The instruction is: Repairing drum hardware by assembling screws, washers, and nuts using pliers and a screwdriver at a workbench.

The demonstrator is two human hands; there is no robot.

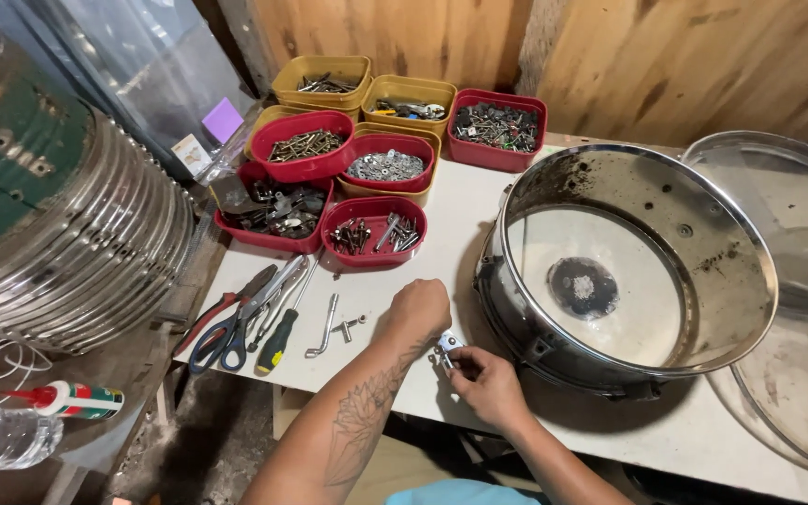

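Observation:
My left hand (416,313) is closed into a loose fist over the white tabletop (460,210), its fingers meeting a small shiny metal lug (448,348). My right hand (485,379) pinches the same lug from below, right beside the left hand. Both hands sit just in front of a chrome drum shell (731,309) lying flat with its open side up; a dark round patch shows on the skin inside. A bent metal drum key (324,327) and a small bolt (353,324) lie just left of my left hand.
Several red and yellow tubs (376,217) of screws, nuts and bolts stand at the back. Pliers, scissors (222,341) and a screwdriver (278,341) lie at the left. Stacked metal hoops (95,243) sit far left; a clear drum head (797,374) lies right. A spray can (72,400) rests low left.

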